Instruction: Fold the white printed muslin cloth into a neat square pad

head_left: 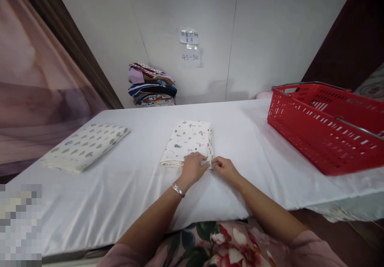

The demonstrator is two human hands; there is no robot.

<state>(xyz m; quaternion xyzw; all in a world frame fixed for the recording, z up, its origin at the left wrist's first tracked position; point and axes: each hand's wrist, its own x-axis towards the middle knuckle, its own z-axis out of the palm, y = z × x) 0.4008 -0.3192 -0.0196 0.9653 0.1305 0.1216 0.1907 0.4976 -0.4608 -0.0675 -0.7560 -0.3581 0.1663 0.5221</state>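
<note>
A white cloth [189,139] printed with small plants and figures lies folded in layers on the white-covered table [141,203]. My left hand [194,167] rests on the near right part of the cloth, with its fingers bent toward the corner and a silver bracelet at the wrist. Beside it, my right hand [225,169] pinches the near right corner of the same cloth between thumb and fingers. The fingertips of the two hands almost meet at that corner.
Another folded cloth [90,145] with grey cloud shapes lies at the left. A red plastic basket [318,139] with metal handles stands at the right. Behind the table's far edge is a stack of folded fabrics [153,87] against the wall, below taped paper signs [190,57].
</note>
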